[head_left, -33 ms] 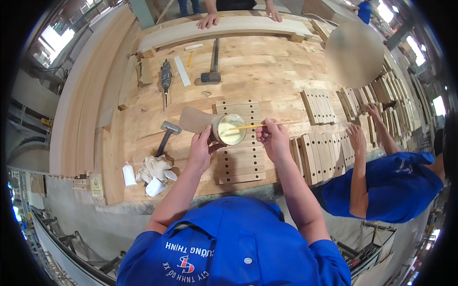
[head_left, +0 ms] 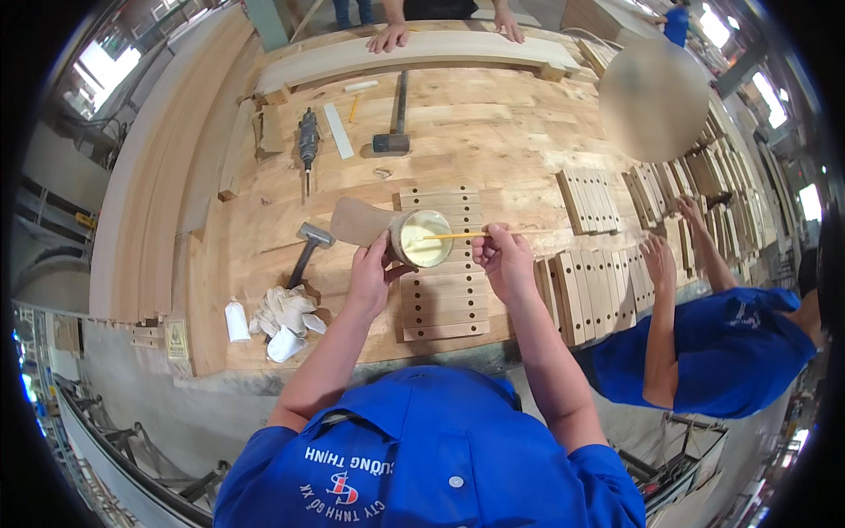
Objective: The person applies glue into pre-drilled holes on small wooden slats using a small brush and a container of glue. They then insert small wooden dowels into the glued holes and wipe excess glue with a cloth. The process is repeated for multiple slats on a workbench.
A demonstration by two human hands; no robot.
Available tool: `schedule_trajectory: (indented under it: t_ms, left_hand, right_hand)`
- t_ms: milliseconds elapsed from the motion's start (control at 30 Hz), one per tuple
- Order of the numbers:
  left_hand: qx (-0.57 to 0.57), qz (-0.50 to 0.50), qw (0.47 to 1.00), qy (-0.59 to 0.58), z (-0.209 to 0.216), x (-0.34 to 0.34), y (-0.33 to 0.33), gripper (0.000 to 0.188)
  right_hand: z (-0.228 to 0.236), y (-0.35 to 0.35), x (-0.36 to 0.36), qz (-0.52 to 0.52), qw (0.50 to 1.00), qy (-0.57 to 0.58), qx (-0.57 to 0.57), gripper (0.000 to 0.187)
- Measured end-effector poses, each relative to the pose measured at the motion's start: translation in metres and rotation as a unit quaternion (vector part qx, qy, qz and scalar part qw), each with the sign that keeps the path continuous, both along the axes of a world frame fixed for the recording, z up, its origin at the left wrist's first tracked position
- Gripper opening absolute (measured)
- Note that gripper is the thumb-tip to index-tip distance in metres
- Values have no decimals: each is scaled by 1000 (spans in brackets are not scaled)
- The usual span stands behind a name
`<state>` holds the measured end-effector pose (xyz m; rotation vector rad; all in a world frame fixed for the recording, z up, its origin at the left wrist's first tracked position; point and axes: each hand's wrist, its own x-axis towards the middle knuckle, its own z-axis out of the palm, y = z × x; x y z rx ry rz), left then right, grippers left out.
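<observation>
Landmark: the cup (head_left: 399,238), which shows over the middle of a column of drilled wooden strips (head_left: 444,312); can't tell if it rests on them or is held clear. Left hand (head_left: 373,275) is curled round the cup's near-left wall, thumb and fingers apart; fingers behind it hidden. Right hand (head_left: 503,257), just right of the cup, pinches a thin yellow stick (head_left: 464,235) between thumb and index, other fingers curled in. Stick crosses the cup's rim, inner end at the pale cream contents (head_left: 431,253); depth of the dip not readable. Step looks like working or scooping the cream. To do it well: left grip firm but no squeeze, cup near level; stick pinched lightly, moved from the wrist in slow sweeps along the inner wall. Before it leaves the cup, wipe the excess on the rim, since drips would probably land on the strips below. Mind the elbow room: hammer (head_left: 310,250) and cloth gloves (head_left: 283,310) lie left of the cup, more strips (head_left: 583,301) right.
</observation>
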<state>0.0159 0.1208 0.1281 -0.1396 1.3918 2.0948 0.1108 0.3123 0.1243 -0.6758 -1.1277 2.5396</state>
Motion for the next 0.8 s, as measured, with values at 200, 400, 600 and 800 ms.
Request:
schedule_trajectory:
  t_ms: [200,400,600,800]
  left_hand:
    - [18,27,999,-17,-15,-12,-2,31]
    - [31,13,999,-38,-31,-25,10,32]
    - [29,28,996,-82,-63,-45,22,35]
    - [0,38,993,-112,-88,-62,12,37]
  right_hand:
    - [-17,-4,-13,8,1000,22,-19,8]
    - [-45,-6,-31,-40,989,-70,-121,21]
    - [-45,43,-55,-158,987,-33,9,19]
    - [-48,84,-89,-115,846,-62,517,16]
